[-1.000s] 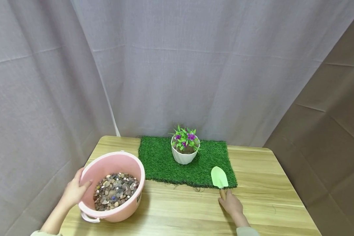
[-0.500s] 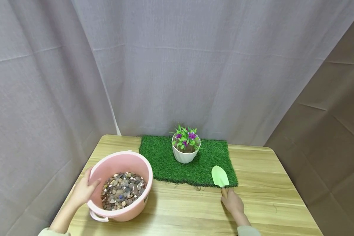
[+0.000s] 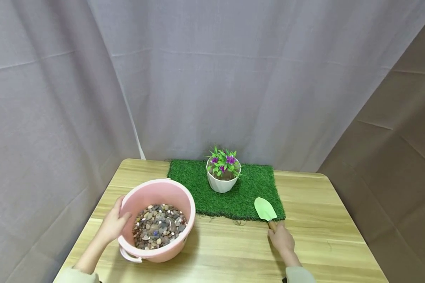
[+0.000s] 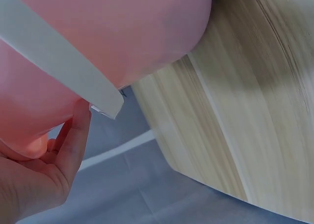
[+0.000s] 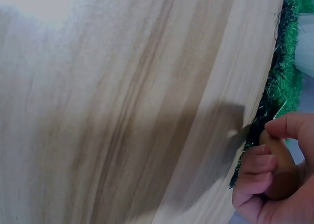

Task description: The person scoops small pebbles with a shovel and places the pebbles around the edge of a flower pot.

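A pink bucket (image 3: pixel 170 253) with a white handle (image 3: pixel 130 255) stands at the left of the table, holding a bed of mixed pebbles (image 3: pixel 159 227). My left hand (image 3: pixel 113 223) grips its left rim, thumb inside and fingers outside; the left wrist view shows the fingers (image 4: pixel 73 145) bent against the outer wall. My right hand (image 3: pixel 282 239) holds a small trowel by its wooden handle (image 5: pixel 279 160), fingers curled round it. The trowel's pale green blade (image 3: pixel 265 209) lies over the right front corner of the grass mat.
A green artificial grass mat (image 3: pixel 248 204) covers the middle back of the wooden table (image 3: pixel 326 228). On it stands a white pot (image 3: pixel 222 184) with a purple-flowered plant (image 3: pixel 224 161). Grey curtains (image 3: pixel 212 86) hang behind and at the left, a brown one (image 3: pixel 400 157) at the right.
The bucket of pebbles has slid to the right with my left hand on its rim, toward the mat's front left corner. My right hand and the trowel have barely shifted.
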Tool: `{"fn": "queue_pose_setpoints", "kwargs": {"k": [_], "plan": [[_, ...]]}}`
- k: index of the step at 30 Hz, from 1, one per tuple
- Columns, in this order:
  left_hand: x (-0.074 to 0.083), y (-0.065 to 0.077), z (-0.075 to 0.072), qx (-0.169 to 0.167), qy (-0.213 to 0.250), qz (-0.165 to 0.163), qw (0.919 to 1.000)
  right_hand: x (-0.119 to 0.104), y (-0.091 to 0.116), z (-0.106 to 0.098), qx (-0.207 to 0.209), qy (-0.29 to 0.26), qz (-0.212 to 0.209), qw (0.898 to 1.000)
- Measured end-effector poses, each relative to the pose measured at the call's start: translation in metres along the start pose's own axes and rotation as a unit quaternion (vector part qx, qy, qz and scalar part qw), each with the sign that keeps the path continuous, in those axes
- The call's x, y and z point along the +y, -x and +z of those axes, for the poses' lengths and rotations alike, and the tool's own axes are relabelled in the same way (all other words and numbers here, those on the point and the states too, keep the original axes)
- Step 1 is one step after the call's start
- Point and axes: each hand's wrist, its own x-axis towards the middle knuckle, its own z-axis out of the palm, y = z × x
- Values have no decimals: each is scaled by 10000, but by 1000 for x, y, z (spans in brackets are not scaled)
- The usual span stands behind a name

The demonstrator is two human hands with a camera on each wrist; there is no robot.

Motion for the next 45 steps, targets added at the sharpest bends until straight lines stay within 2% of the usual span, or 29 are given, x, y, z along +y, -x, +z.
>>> {"fn": "queue_pose_setpoints", "kwargs": {"k": [8, 15, 24, 28, 39, 45], "plan": [[12, -2, 11, -62, 109, 53, 9999, -2, -2, -6, -28, 27, 111, 9999], [21, -4, 22, 8, 156, 247, 9996, -2, -3, -8, 98, 238, -82, 9996], [33, -7, 37, 43, 187, 196, 9996, -4, -6, -10, 252, 149, -239, 9993], [38, -8, 45, 77, 272, 197, 9994, -11, -7, -14, 459, 94, -336, 9983], [60, -12, 71, 168, 403, 56, 9990, -22, -7, -39, 482, 67, -559, 9972], [73, -13, 81, 300, 434, 76, 9986, -34, -5, -45, 540, -171, -691, 9960]]}}
